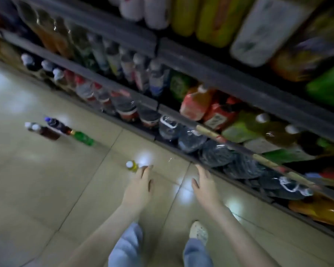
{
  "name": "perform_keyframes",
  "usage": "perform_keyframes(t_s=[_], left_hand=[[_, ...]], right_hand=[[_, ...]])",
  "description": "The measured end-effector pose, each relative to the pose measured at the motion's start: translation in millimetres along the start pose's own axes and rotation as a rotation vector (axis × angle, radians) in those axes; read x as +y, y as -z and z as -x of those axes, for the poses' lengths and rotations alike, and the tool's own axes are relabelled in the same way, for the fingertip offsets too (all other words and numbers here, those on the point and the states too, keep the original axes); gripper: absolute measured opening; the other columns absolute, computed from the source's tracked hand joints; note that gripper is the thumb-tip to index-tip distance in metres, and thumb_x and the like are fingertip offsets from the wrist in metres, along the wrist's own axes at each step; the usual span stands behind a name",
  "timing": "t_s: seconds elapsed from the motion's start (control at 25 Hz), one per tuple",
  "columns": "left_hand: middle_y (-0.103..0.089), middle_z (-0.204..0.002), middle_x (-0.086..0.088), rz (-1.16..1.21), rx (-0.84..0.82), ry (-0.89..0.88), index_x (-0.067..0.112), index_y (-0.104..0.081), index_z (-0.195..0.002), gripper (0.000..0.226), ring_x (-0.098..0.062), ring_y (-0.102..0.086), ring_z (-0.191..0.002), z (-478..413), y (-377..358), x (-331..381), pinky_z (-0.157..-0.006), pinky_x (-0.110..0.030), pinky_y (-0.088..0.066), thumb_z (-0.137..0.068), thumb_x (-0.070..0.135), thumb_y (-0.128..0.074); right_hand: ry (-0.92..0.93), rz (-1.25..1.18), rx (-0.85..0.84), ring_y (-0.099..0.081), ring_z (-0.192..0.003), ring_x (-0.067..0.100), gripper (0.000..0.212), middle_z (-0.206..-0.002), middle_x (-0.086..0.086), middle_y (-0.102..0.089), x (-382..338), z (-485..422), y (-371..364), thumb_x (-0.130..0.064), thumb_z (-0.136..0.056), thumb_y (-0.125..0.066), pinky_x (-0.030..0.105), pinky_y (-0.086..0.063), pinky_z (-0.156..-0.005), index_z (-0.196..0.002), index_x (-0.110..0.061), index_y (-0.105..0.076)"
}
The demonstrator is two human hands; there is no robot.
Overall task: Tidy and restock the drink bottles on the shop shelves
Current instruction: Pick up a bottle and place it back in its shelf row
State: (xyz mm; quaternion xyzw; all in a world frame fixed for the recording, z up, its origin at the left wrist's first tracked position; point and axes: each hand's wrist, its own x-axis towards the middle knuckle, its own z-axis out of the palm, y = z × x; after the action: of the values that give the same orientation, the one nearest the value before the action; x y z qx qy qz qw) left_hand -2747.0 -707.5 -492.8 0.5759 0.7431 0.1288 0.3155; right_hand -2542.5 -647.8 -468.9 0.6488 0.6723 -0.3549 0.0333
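The view is blurred. My left hand point(141, 187) reaches down over the tiled floor, fingers apart, fingertips just short of a small yellow bottle with a white cap point(132, 165) standing on the floor. My right hand point(204, 185) hangs open beside the bottom shelf point(174, 146) and holds nothing. Further left on the floor stand a green bottle point(83, 138), a dark bottle with a blue cap point(55, 125) and dark bottles with white caps point(41, 130). Large water bottles point(216, 153) fill the bottom shelf.
Shelves of drink bottles run diagonally from top left to lower right, with orange jugs point(199, 102) and green packs point(239, 130) on the middle level. My legs in blue jeans point(127, 247) and a pale shoe point(198, 231) stand on the beige tiles.
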Motion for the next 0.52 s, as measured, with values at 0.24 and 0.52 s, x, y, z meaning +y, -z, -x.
perform_keyframes(t_s=[0.24, 0.52], left_hand=[[-0.049, -0.134, -0.011, -0.002, -0.066, 0.237, 0.006, -0.044, -0.138, 0.049, -0.034, -0.055, -0.109, -10, -10, -202, -0.085, -0.039, -0.047, -0.089, 0.01, -0.046], [-0.041, -0.142, -0.01, 0.121, -0.034, 0.511, 0.009, -0.036, -0.143, 0.055, -0.026, -0.043, -0.125, -38, -111, -331, -0.095, -0.032, -0.041, -0.09, 0.008, -0.05]], right_hand=[[-0.041, 0.067, -0.302, -0.047, -0.123, 0.028, 0.056, -0.138, 0.013, -0.044, -86, -89, -196, -0.011, -0.096, -0.046, 0.03, -0.038, -0.095, -0.148, -0.016, -0.027], [0.081, 0.207, -0.368, -0.038, -0.127, 0.036, 0.062, -0.143, 0.018, -0.034, -102, -224, -378, -0.01, -0.095, -0.047, 0.035, -0.033, -0.101, -0.151, -0.016, -0.021]])
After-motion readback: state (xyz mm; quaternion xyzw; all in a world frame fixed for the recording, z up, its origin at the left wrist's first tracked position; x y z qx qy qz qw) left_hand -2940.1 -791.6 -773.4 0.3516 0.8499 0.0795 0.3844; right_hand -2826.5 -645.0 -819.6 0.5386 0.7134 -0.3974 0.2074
